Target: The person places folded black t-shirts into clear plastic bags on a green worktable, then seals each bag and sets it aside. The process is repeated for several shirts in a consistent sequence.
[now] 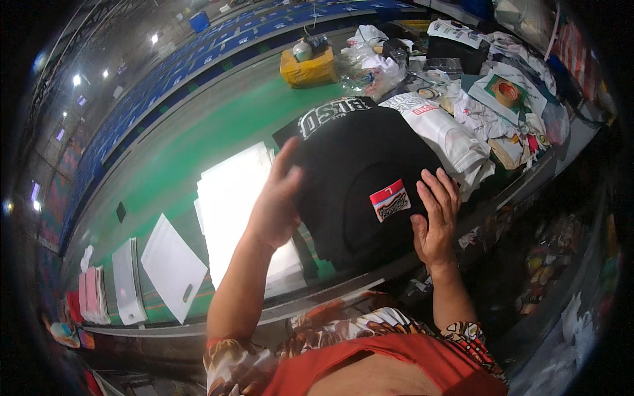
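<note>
The black shirt (343, 165) looks folded already, lying on the green surface (172, 158) between the left hand (281, 204) and right hand (436, 221), both open. It is not in a bag.

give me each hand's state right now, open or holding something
Left hand: open, at the left edge of the folded black fabric garment; contact can't be told.
Right hand: open, at the garment's right edge, no grip visible.
</note>
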